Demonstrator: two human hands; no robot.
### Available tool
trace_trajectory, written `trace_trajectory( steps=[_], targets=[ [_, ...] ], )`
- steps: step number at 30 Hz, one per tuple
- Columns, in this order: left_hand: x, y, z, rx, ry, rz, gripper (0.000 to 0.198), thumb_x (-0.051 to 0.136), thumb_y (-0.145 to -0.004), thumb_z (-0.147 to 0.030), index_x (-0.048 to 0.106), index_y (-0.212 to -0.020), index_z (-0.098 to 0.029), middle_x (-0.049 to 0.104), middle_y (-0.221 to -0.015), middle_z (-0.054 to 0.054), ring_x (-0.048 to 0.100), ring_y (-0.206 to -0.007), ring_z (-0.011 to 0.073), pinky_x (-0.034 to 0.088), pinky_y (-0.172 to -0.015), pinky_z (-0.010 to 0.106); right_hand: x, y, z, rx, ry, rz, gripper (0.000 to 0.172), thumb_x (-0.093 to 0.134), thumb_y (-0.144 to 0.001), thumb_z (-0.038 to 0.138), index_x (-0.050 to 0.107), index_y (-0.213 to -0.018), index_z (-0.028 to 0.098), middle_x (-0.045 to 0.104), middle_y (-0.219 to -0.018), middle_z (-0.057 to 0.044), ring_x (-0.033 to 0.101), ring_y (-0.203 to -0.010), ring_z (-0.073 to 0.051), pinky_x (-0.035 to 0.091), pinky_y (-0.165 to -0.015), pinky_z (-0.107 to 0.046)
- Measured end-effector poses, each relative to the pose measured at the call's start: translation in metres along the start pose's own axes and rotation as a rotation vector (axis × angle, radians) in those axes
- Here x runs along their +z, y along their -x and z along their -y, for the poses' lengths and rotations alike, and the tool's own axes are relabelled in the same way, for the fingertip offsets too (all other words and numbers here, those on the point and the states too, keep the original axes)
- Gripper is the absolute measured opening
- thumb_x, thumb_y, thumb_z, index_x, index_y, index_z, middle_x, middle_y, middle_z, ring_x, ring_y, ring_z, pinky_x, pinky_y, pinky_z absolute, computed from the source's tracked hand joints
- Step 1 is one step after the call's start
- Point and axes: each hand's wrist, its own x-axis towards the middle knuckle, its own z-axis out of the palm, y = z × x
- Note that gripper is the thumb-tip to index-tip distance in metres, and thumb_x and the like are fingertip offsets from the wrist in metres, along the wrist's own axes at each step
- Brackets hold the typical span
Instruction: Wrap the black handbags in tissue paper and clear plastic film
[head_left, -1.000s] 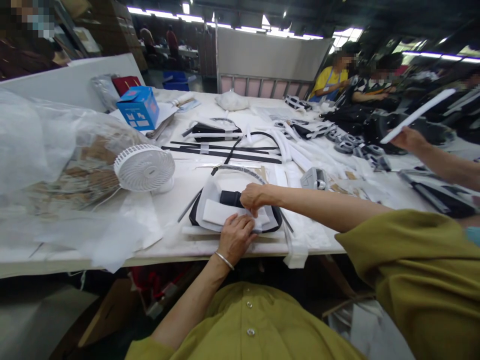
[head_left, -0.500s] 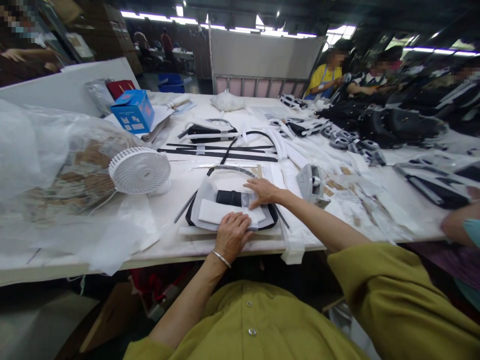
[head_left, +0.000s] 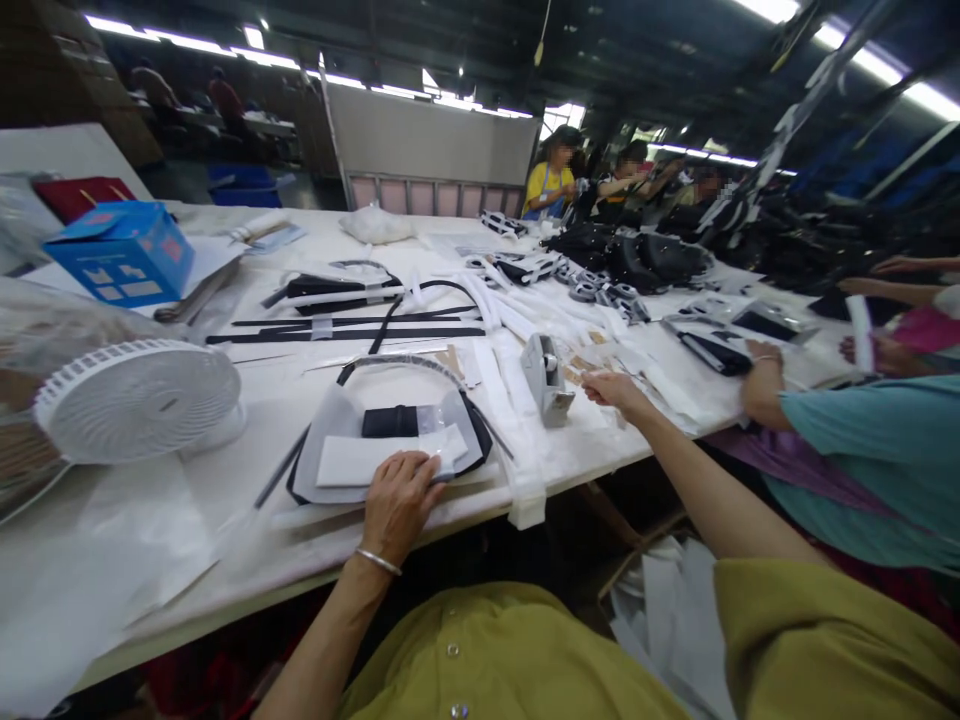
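Note:
In front of me a black-edged bag piece (head_left: 480, 440) lies flat, covered by a pale sheet (head_left: 341, 415). On the sheet are a folded white pad (head_left: 349, 462), a small black folded piece (head_left: 388, 422) and a clear plastic strip (head_left: 430, 418). My left hand (head_left: 401, 500) lies flat over the pad's near edge, fingers stretched out, a bangle on its wrist. Off to the right, past the grey tape dispenser (head_left: 546, 380), my right hand (head_left: 616, 390) has its fingers pinched together above scattered brown paper bits. Whatever its fingertips hold, if anything, is too small to make out.
A white fan (head_left: 142, 400) and a blue box (head_left: 124, 255) stand on the left. Black strips (head_left: 352, 334) and another bag piece (head_left: 337, 290) lie behind. Black bags (head_left: 652, 258) are heaped at the back right. A co-worker's arm (head_left: 765, 385) is close on the right.
My right hand has left the plastic strip on the bag piece and moved right, past the tape dispenser. My left hand stays on the pad. The view has turned right.

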Motion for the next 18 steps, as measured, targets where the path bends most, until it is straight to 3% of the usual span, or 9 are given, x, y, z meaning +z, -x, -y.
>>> trace_trajectory(
  steps=[2, 6, 12, 18],
  targets=[
    [0.0, 0.0, 0.0, 0.005, -0.017, -0.002, 0.022, 0.062, -0.089, -0.028, 0.064, -0.11, -0.022, 0.068, -0.104, 0.007, 0.06, -0.1, 0.0263, 0.047, -0.089, 0.041, 0.006, -0.003, -0.009, 0.028, -0.061, 0.097, 0.035, 0.058, -0.088, 0.043, 0.068, -0.072, 0.013, 0.071, -0.077, -0.01, 0.062, -0.068, -0.015, 0.047, -0.063, -0.025],
    [-0.001, 0.0, -0.001, 0.013, -0.044, 0.002, 0.022, 0.062, -0.089, -0.028, 0.064, -0.109, -0.021, 0.068, -0.104, 0.007, 0.06, -0.1, 0.0262, 0.047, -0.089, 0.04, 0.03, -0.008, 0.0, 0.019, -0.106, 0.118, 0.026, 0.065, -0.08, 0.039, 0.067, -0.07, 0.015, 0.069, -0.071, -0.004, 0.058, -0.064, -0.012, 0.042, -0.057, -0.022],
    [0.0, 0.0, -0.001, 0.024, -0.058, -0.006, 0.021, 0.063, -0.089, -0.029, 0.065, -0.108, -0.021, 0.068, -0.104, 0.007, 0.06, -0.1, 0.0255, 0.046, -0.089, 0.039, 0.049, -0.007, 0.025, -0.016, -0.257, 0.052, 0.016, 0.066, -0.072, 0.024, 0.057, -0.061, 0.018, 0.065, -0.059, -0.001, 0.056, -0.054, -0.011, 0.041, -0.051, -0.021],
    [0.004, 0.0, 0.003, 0.071, -0.085, -0.039, 0.024, 0.061, -0.09, -0.033, 0.065, -0.111, -0.02, 0.068, -0.104, 0.007, 0.06, -0.099, 0.0271, 0.045, -0.087, 0.039, 0.039, 0.012, 0.031, -0.051, -0.426, -0.097, 0.013, 0.065, -0.069, 0.022, 0.057, -0.061, 0.017, 0.06, -0.054, 0.003, 0.05, -0.048, -0.007, 0.038, -0.047, -0.017]
  ],
)
